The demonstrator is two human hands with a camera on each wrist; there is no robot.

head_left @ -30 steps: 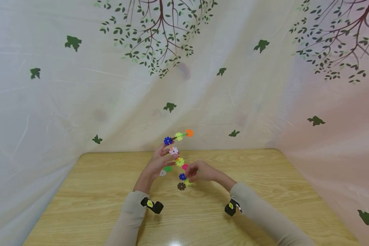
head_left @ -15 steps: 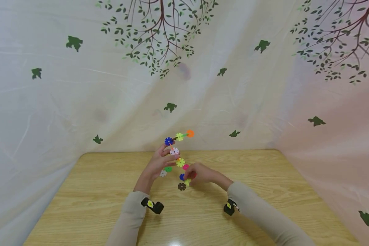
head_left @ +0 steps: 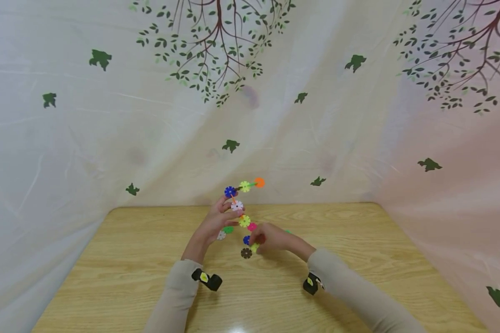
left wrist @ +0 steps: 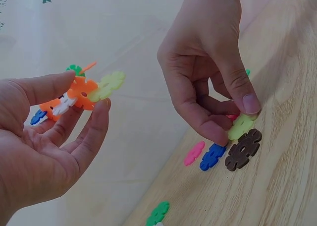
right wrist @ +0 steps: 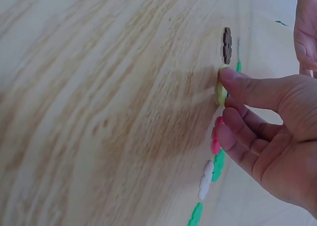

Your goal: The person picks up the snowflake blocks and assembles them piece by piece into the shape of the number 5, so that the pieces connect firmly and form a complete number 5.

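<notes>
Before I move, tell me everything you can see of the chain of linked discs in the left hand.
The chain of linked discs is bent and held off the table. Its notched, flower-shaped pieces look like thin plastic, in orange, green, yellow, brown, blue and white. In the head view, some appear face-on, others edge-on between them. It runs from an orange end disc to a yellow end disc. The left hand pinches another orange disc beside it.

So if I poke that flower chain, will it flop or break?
The flower chain is probably light: it looks thin and the left hand holds it alone. It sticks out without obvious drooping, so it's likely stiff. It seems joined just at notched edges, so a hard poke might pop it apart.
</notes>
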